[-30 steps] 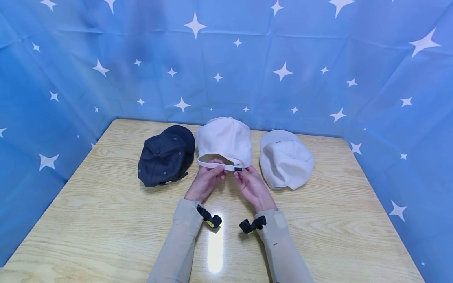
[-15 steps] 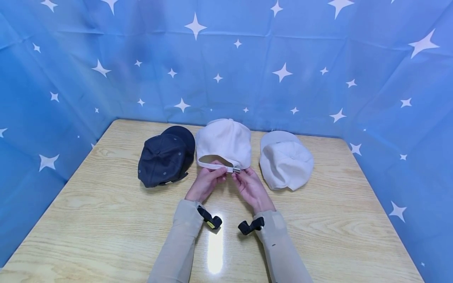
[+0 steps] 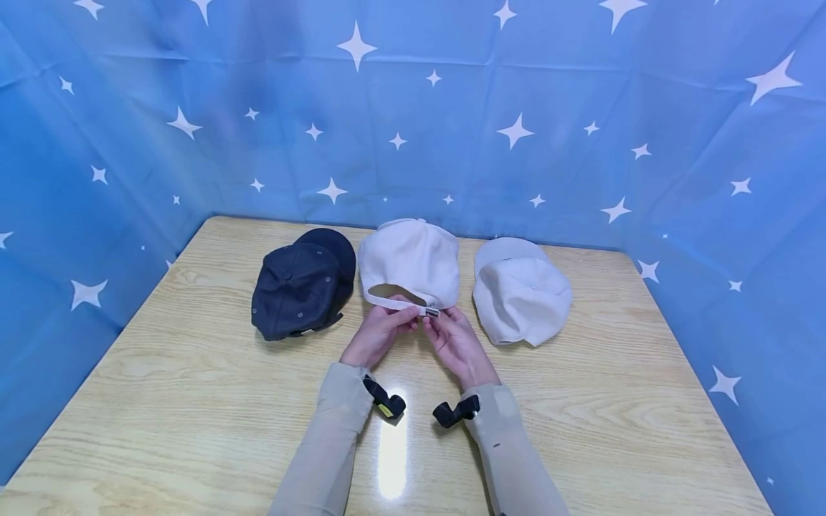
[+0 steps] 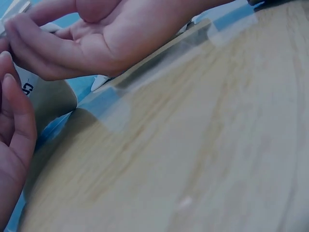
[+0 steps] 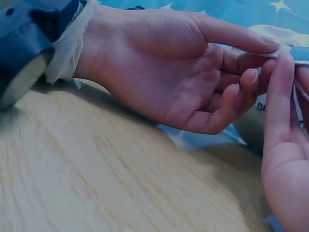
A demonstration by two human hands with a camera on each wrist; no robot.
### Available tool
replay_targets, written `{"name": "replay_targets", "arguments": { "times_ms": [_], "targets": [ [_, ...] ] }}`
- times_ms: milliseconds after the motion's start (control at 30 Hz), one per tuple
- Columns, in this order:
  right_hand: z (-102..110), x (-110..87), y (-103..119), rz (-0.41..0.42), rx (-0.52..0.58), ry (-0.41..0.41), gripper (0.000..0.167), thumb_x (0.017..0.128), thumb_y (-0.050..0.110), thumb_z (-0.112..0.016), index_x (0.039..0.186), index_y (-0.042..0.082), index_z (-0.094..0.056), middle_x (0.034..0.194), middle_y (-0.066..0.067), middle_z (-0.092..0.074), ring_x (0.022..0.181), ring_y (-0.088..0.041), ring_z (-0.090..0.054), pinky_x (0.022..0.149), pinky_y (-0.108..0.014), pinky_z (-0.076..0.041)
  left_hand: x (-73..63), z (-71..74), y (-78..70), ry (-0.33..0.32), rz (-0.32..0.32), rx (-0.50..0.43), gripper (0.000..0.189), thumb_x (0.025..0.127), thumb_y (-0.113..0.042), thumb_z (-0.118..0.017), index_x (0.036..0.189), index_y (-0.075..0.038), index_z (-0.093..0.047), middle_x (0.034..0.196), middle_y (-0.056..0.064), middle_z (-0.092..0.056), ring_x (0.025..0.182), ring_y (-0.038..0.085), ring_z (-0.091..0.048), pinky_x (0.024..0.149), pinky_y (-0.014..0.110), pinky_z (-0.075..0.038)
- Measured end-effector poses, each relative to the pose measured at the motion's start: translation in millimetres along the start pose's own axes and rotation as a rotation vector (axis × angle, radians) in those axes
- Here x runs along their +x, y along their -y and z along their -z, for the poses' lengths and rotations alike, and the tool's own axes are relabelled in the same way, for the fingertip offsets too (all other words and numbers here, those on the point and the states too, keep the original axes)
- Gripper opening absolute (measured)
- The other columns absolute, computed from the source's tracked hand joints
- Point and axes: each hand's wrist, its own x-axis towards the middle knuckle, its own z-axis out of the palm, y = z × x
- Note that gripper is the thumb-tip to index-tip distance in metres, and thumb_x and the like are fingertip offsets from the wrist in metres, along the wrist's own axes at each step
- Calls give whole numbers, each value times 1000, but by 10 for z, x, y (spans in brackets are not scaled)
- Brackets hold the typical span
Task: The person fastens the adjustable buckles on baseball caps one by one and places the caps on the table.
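Note:
A white cap stands at the table's back middle, its rear opening and strap turned toward me. My left hand pinches the strap between thumb and fingers, just left of the shiny buckle. At the buckle end, my right hand pinches the strap, palm turned inward. In the right wrist view the left hand's thumb lies along the strap, and the right hand's fingers meet it there. Dark lettering shows near the hands in the left wrist view.
A dark navy cap lies to the left of the white one. Another off-white cap lies to the right. All are on a wooden table, with a blue star-patterned curtain behind and at both sides.
The strap and both hands have shifted slightly downward in the head view, and the buckle has tilted and now looks shiny instead of dark. The other two caps have not moved.

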Motion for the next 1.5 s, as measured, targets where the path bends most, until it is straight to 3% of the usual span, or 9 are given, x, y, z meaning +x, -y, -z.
{"name": "replay_targets", "arguments": {
  "times_ms": [300,633,1000,1200,1500],
  "targets": [
    [19,31,-25,23,-35,-10,12,88,-3,-48,96,4,-54,92,-7,-56,78,-12,-59,73,-18,-48,-7,8,-25,-2,48,-20,20,86,-9,-58,104,-3,-52,89,7,-58,75,17,-55,68,26,-45],
    [21,32,-6,61,-43,-67,11,89,1,-51,96,8,-50,83,-2,-56,72,-10,-57,64,-16,-47,-20,46,-72,-51,24,-138,18,86,-9,-58,104,-7,-54,79,3,-54,67,13,-52,62,23,-45],
    [32,28,-3,68,-32,-46,13,89,-2,-47,96,8,-50,83,-3,-57,72,-10,-58,63,-16,-47,-15,37,-28,-61,55,-39,8,86,-5,-58,91,-5,-53,81,5,-55,68,13,-53,62,23,-45],
    [25,19,-16,59,-64,-18,21,88,-9,-41,95,8,-53,86,-4,-57,73,-11,-58,65,-17,-48,-17,34,-24,-47,40,-19,5,85,-5,-59,89,-7,-57,83,6,-58,68,12,-55,62,23,-45],
    [15,16,-39,40,-138,-50,17,88,-6,-45,96,7,-53,89,-6,-59,72,-12,-58,64,-18,-47,-23,5,-28,-46,52,23,9,82,-10,-64,88,-5,-58,82,5,-58,72,14,-55,67,26,-43]
  ]
}}
